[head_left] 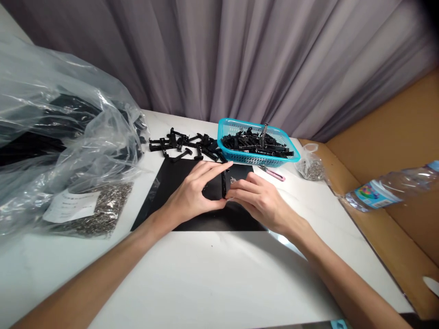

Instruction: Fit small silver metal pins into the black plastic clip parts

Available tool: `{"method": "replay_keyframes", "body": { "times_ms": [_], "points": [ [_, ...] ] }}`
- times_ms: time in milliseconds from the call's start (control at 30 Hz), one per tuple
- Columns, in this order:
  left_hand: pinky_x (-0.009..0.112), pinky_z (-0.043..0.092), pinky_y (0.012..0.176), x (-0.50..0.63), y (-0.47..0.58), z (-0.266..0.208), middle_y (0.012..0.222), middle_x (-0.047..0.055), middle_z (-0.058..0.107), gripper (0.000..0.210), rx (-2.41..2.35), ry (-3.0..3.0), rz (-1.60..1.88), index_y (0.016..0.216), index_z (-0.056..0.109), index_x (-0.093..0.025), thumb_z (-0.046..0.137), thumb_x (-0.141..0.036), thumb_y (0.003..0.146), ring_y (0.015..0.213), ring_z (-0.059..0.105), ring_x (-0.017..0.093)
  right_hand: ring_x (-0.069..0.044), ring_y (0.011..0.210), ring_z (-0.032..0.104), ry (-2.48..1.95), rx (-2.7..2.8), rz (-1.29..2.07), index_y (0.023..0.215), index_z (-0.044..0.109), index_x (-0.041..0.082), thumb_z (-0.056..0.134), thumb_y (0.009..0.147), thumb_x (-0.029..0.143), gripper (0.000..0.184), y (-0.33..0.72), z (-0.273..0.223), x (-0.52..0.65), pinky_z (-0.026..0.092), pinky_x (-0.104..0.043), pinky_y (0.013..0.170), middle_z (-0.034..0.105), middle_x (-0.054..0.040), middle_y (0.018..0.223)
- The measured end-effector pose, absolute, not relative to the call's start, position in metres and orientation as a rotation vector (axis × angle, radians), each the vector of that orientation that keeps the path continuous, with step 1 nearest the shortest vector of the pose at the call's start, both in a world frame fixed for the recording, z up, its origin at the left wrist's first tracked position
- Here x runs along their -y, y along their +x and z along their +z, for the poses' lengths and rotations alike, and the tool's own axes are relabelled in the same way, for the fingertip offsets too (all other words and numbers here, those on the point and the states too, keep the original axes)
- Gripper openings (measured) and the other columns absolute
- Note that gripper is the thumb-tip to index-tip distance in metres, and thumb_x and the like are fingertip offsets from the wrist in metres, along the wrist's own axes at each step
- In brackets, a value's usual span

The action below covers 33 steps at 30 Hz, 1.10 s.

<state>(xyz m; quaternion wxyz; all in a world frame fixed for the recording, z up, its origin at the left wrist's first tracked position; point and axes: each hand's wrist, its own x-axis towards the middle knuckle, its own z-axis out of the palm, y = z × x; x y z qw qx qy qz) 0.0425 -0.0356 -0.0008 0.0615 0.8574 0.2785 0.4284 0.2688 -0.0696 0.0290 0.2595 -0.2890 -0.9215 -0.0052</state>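
Over a black mat [206, 221], my left hand [195, 189] grips a narrow black plastic part [224, 183] endwise, thumb at its near end and fingers at its far end. My right hand [259, 198] is closed in a pinch at the near end of that part, its fingertips touching or almost touching it. Whatever those fingertips hold is too small to make out. A little heap of tiny silvery metal pieces [232, 180] lies on the mat just right of the black part, partly behind my right fingers.
Behind the mat lie loose black parts [181, 141] and a blue basket [222, 151] of similar pieces. A pink cutter [274, 174] and a small bag of metal bits [312, 169] are at right, near a plastic bottle [377, 194]. Large clear bags [103, 141] crowd the left.
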Motion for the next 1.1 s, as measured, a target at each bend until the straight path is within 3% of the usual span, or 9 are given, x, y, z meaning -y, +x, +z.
{"method": "replay_keyframes", "body": {
  "times_ms": [133,467,733,1100],
  "points": [
    [0.045,0.054,0.105,0.035,0.041,-0.002,0.124,0.011,0.067,0.079,-0.814,2.641,1.316,0.147,0.055,-0.019,0.083,-0.012,0.073,0.118,0.062,0.027,-0.022,0.08,0.048,-0.817,2.51,0.09,0.108,0.072,0.02,0.05,0.107,0.019,0.022,0.271,0.031,0.069,0.041,-0.035,0.071,0.073,-0.0086,0.102],
    [0.045,0.055,0.103,0.035,0.043,-0.004,0.122,0.009,0.068,0.084,-0.765,2.674,1.26,0.15,0.052,-0.022,0.086,-0.014,0.074,0.114,0.063,0.027,-0.022,0.096,0.053,-0.816,2.479,0.464,0.107,0.071,0.022,0.054,0.107,0.025,0.018,0.28,0.03,0.061,0.046,-0.039,0.086,0.069,-0.0069,0.109],
    [0.045,0.056,0.101,0.036,0.044,-0.004,0.119,0.009,0.068,0.083,-0.758,2.704,1.205,0.15,0.052,-0.021,0.084,-0.014,0.074,0.111,0.062,0.026,-0.021,0.091,0.049,-0.827,2.527,0.488,0.105,0.072,0.022,0.054,0.107,0.021,0.018,0.281,0.035,0.063,0.043,-0.036,0.081,0.072,-0.0052,0.108],
    [0.046,0.055,0.103,0.036,0.043,-0.001,0.122,0.01,0.067,0.082,-0.729,2.732,1.195,0.153,0.048,-0.023,0.082,-0.014,0.078,0.115,0.062,0.027,-0.019,0.089,0.058,-1.003,2.333,0.625,0.097,0.071,0.022,0.07,0.099,0.027,0.006,0.275,0.035,0.067,0.045,-0.035,0.082,0.073,-0.0034,0.097]
  ]
}}
